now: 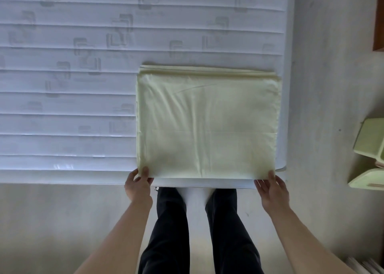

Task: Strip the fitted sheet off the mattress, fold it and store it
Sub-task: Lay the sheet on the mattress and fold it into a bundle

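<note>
- The folded sheet lies flat on the bare mattress, at its near edge beside the right corner.
- The left hand pinches the sheet's near left corner; the right hand holds the near right corner.
- For a neat next fold, I think both corners should rise together and meet the far edge evenly.

Pale grey floor, dim even light; green stacked bins at right edge; dark wood furniture top right corner
</note>
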